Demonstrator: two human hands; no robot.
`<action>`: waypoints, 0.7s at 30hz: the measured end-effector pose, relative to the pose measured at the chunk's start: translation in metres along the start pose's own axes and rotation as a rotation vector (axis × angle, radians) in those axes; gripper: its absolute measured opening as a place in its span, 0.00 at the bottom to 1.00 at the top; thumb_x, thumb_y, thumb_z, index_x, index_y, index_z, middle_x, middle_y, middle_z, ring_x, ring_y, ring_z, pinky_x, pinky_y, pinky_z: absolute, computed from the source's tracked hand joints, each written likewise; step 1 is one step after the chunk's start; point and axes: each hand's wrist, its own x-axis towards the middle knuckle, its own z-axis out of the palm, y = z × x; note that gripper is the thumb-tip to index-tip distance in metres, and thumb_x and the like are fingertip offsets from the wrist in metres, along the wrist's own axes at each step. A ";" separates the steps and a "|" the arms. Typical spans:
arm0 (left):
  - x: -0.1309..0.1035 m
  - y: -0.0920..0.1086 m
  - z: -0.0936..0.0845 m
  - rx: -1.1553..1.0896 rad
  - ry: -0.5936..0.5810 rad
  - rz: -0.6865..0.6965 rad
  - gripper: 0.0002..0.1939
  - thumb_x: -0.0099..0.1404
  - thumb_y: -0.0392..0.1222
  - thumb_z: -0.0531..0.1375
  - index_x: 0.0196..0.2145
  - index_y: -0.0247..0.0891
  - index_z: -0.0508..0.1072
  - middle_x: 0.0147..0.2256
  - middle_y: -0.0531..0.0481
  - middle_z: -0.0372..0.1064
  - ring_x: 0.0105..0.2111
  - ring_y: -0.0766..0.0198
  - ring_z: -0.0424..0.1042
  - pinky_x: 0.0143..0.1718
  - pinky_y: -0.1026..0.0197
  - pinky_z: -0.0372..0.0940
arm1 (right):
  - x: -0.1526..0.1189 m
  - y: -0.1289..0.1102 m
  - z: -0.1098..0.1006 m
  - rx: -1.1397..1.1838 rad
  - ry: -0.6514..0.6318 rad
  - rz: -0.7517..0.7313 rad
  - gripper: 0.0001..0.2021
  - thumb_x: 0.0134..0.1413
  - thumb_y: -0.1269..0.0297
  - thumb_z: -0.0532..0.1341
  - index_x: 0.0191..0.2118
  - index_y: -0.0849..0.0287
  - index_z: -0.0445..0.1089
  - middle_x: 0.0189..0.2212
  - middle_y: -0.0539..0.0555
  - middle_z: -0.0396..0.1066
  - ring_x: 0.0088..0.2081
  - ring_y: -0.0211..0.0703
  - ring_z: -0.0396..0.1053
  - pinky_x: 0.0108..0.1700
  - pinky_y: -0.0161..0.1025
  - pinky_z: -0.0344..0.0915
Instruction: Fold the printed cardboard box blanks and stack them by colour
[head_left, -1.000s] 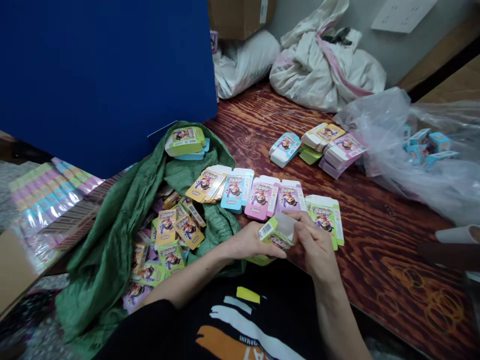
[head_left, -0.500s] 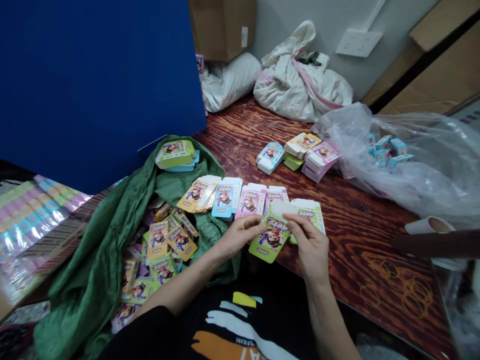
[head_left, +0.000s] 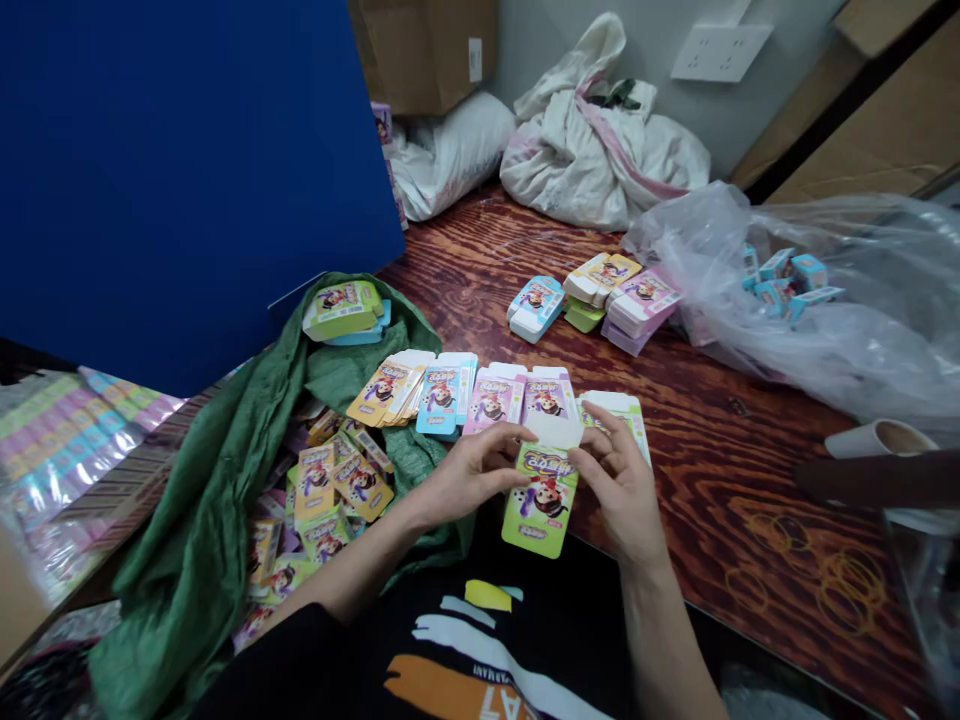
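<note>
Between my two hands, in front of my chest, is a green card box with a printed cartoon figure and a pale flap at its top. My left hand grips its left edge with thumb and fingers. On the other side, my right hand pinches its upper right edge near the flap. Just beyond lie flat card boxes in a row: an orange stack, a blue stack, pink boxes, purple boxes and green boxes, partly hidden by my right hand.
A green sack at left holds many small boxes. Folded boxes sit farther back on the wooden table. Rubber bands, a cup and a clear plastic bag are at right. A blue panel stands at upper left.
The green box has turned more upright and come slightly lower, its pale flap now fully in sight. My right hand's fingers have spread more along the top. The view has shifted slightly.
</note>
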 end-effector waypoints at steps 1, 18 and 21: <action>0.001 -0.001 0.002 -0.019 0.017 -0.009 0.24 0.60 0.41 0.69 0.51 0.40 0.67 0.40 0.50 0.73 0.36 0.63 0.76 0.39 0.61 0.68 | 0.000 -0.002 -0.002 -0.018 -0.030 -0.002 0.17 0.59 0.56 0.68 0.54 0.49 0.74 0.38 0.51 0.79 0.40 0.43 0.76 0.43 0.38 0.72; -0.007 -0.008 -0.003 0.376 -0.028 0.098 0.27 0.68 0.40 0.63 0.63 0.42 0.62 0.44 0.45 0.75 0.39 0.60 0.77 0.40 0.59 0.70 | 0.008 -0.009 -0.004 -0.134 -0.112 0.068 0.12 0.47 0.54 0.74 0.27 0.56 0.79 0.29 0.54 0.80 0.32 0.45 0.76 0.37 0.39 0.73; -0.010 -0.012 -0.005 0.313 -0.004 0.090 0.28 0.68 0.40 0.64 0.63 0.42 0.63 0.45 0.45 0.75 0.42 0.58 0.77 0.42 0.58 0.71 | 0.005 -0.015 -0.006 -0.199 -0.214 0.017 0.10 0.53 0.54 0.71 0.31 0.55 0.82 0.35 0.56 0.82 0.38 0.50 0.79 0.43 0.43 0.75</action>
